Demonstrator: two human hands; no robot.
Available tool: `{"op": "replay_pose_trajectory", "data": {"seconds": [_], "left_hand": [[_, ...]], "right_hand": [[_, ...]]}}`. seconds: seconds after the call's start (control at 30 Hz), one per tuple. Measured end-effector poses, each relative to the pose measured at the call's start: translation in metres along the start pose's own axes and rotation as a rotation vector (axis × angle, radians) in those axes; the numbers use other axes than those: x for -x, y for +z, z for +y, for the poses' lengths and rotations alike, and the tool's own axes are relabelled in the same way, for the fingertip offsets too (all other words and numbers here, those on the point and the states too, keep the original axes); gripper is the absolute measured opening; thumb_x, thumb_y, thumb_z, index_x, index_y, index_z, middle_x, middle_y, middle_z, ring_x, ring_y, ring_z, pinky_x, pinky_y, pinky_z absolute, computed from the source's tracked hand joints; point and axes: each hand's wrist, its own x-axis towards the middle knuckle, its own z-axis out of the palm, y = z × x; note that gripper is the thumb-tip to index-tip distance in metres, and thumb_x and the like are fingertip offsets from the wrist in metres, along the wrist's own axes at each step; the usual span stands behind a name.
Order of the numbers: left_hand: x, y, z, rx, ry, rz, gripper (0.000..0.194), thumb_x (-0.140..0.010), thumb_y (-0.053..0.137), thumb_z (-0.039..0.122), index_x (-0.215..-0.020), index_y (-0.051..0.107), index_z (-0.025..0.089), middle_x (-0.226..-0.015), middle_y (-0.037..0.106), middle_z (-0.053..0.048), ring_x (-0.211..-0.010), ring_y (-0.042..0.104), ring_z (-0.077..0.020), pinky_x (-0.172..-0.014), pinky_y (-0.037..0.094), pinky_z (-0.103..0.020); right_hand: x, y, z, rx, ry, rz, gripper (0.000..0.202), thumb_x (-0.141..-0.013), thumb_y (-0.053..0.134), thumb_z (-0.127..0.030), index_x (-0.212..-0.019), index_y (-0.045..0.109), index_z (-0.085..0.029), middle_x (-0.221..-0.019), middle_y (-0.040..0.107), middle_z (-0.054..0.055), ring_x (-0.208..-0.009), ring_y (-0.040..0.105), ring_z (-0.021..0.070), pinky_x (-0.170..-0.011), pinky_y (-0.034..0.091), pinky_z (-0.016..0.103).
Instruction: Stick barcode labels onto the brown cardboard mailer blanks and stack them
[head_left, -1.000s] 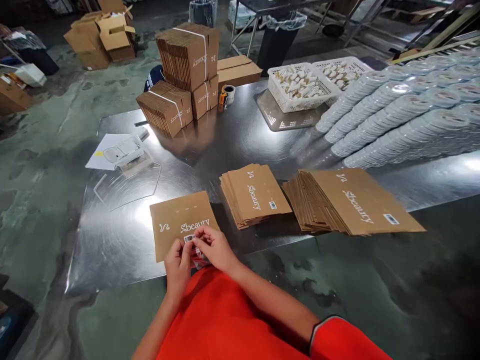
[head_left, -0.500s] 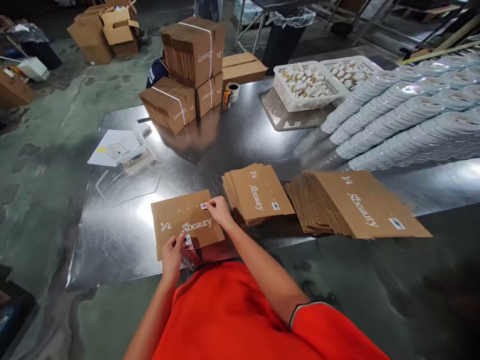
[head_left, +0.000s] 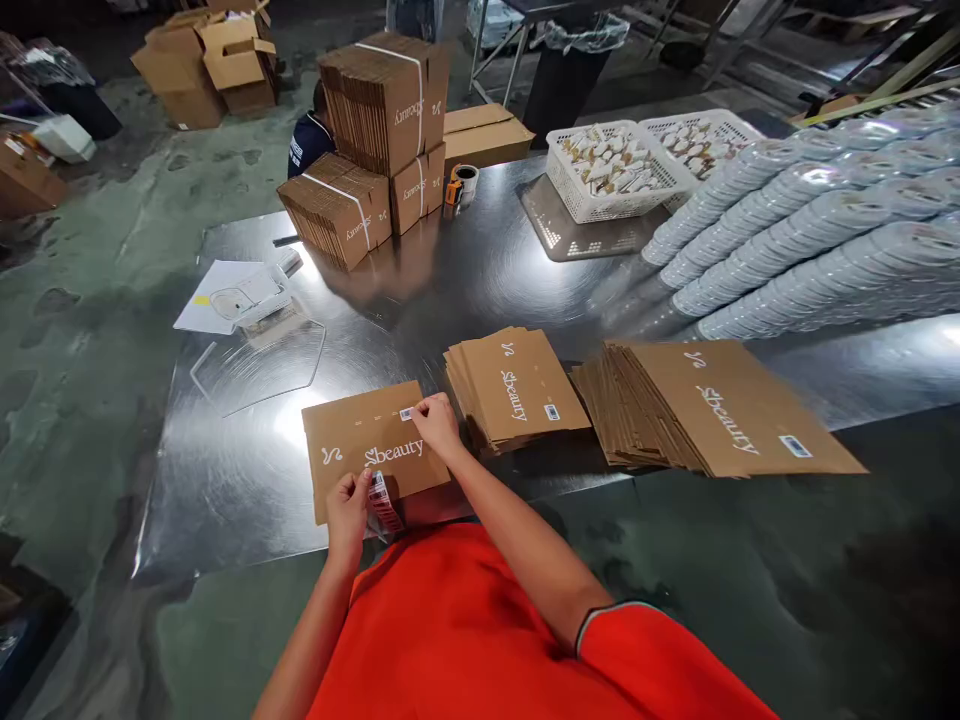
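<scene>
A flat brown cardboard piece (head_left: 337, 430) printed "Sbeauty" lies at the table's front edge. My right hand (head_left: 436, 424) pinches a small barcode label (head_left: 406, 414) at the cardboard's upper right. Near the lower edge, my left hand (head_left: 348, 508) is closed on a strip of labels (head_left: 384, 502) that hangs over the front. To the right lies a stack of cardboard pieces (head_left: 525, 385), its top one bearing a barcode label. Farther right, a larger fanned stack (head_left: 727, 410) also has a label on top.
Strapped cardboard bundles (head_left: 375, 110) stand at the back, with a tape roll (head_left: 466, 178) beside them. White baskets (head_left: 607, 205) of small items and rows of wrapped stacks (head_left: 810, 260) are at the right. Papers (head_left: 225, 297) lie left. A person (head_left: 309, 142) is behind the bundles.
My left hand has shifted very slightly right with the label strip. My right hand stays almost in place at the label. The person behind the bundles shows a little more.
</scene>
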Motion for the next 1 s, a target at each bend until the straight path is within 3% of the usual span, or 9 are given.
{"op": "replay_pose_trajectory", "data": {"seconds": [0.23, 0.37, 0.57, 0.63, 0.67, 0.73, 0.8, 0.9, 1.0], "left_hand": [[0.001, 0.000, 0.005, -0.002, -0.003, 0.009, 0.056, -0.064, 0.060, 0.070, -0.049, 0.038, 0.020, -0.049, 0.033, 0.007, -0.050, 0.029, -0.0083, -0.048, 0.025, -0.023], [0.001, 0.001, 0.005, -0.002, 0.003, 0.005, 0.057, -0.064, 0.060, 0.070, -0.050, 0.039, 0.019, -0.049, 0.032, 0.007, -0.049, 0.029, -0.0080, -0.048, 0.025, -0.023], [0.005, 0.002, 0.010, -0.012, 0.022, 0.017, 0.055, -0.066, 0.060, 0.067, -0.048, 0.038, 0.020, -0.046, 0.033, 0.007, -0.047, 0.031, -0.0085, -0.047, 0.027, -0.023], [0.010, -0.002, 0.018, -0.025, 0.051, 0.005, 0.049, -0.070, 0.060, 0.062, -0.050, 0.044, 0.019, -0.049, 0.046, 0.003, -0.050, 0.043, -0.0110, -0.051, 0.035, -0.024], [0.013, -0.006, 0.022, -0.039, 0.089, 0.015, 0.046, -0.073, 0.059, 0.058, -0.052, 0.049, 0.019, -0.057, 0.057, -0.001, -0.057, 0.052, -0.0137, -0.057, 0.040, -0.026], [0.014, -0.013, 0.029, -0.103, 0.202, 0.098, 0.039, -0.078, 0.056, 0.051, -0.056, 0.055, 0.018, -0.096, 0.070, -0.010, -0.091, 0.063, -0.0212, -0.078, 0.046, -0.031], [0.009, -0.021, 0.029, -0.193, 0.272, 0.233, 0.039, -0.079, 0.055, 0.048, -0.053, 0.054, 0.019, -0.130, 0.057, -0.014, -0.124, 0.049, -0.0277, -0.097, 0.039, -0.037], [-0.005, -0.028, 0.018, -0.230, 0.203, 0.294, 0.040, -0.076, 0.056, 0.049, -0.050, 0.053, 0.019, -0.139, 0.049, -0.016, -0.136, 0.034, -0.0316, -0.105, 0.033, -0.043], [-0.009, -0.031, 0.010, -0.176, 0.166, 0.285, 0.037, -0.075, 0.057, 0.050, -0.057, 0.060, 0.018, -0.132, 0.056, -0.016, -0.134, 0.038, -0.0314, -0.104, 0.035, -0.042]], "right_hand": [[0.005, -0.005, -0.018, 0.244, 0.013, -0.022, 0.020, -0.076, 0.067, -0.033, -0.065, 0.062, -0.018, -0.093, 0.057, 0.009, -0.079, 0.058, 0.0183, -0.068, 0.044, 0.029], [-0.005, -0.008, -0.016, 0.296, 0.056, -0.056, 0.028, -0.072, 0.072, -0.041, -0.081, 0.060, -0.017, -0.096, 0.059, 0.010, -0.076, 0.059, 0.0189, -0.064, 0.042, 0.029], [-0.013, -0.013, 0.007, 0.050, 0.025, -0.087, 0.013, -0.080, 0.061, -0.024, -0.091, 0.059, -0.018, -0.076, 0.063, 0.003, -0.075, 0.059, 0.0174, -0.070, 0.043, 0.028], [-0.005, -0.013, 0.012, -0.012, 0.011, -0.055, 0.018, -0.084, 0.053, -0.021, -0.101, 0.058, -0.017, -0.079, 0.065, 0.003, -0.078, 0.060, 0.0169, -0.074, 0.044, 0.028], [0.001, -0.013, 0.014, -0.027, 0.009, -0.026, 0.022, -0.085, 0.050, -0.022, -0.105, 0.057, -0.016, -0.083, 0.065, 0.004, -0.080, 0.061, 0.0170, -0.076, 0.045, 0.028], [0.016, -0.009, 0.017, -0.019, 0.012, 0.035, 0.029, -0.087, 0.047, -0.027, -0.111, 0.056, -0.014, -0.091, 0.064, 0.008, -0.084, 0.061, 0.0186, -0.078, 0.045, 0.030], [0.029, -0.003, 0.019, 0.050, 0.006, 0.063, 0.033, -0.085, 0.050, -0.030, -0.113, 0.058, -0.013, -0.100, 0.061, 0.012, -0.089, 0.059, 0.0214, -0.081, 0.046, 0.033], [0.043, 0.003, 0.015, 0.144, -0.024, 0.066, 0.034, -0.081, 0.056, -0.030, -0.110, 0.061, -0.013, -0.109, 0.056, 0.016, -0.099, 0.055, 0.0262, -0.088, 0.044, 0.039], [0.050, -0.004, 0.002, 0.040, -0.088, 0.137, 0.032, -0.076, 0.061, -0.028, -0.105, 0.059, -0.014, -0.114, 0.053, 0.016, -0.106, 0.051, 0.0286, -0.095, 0.041, 0.044]]}}
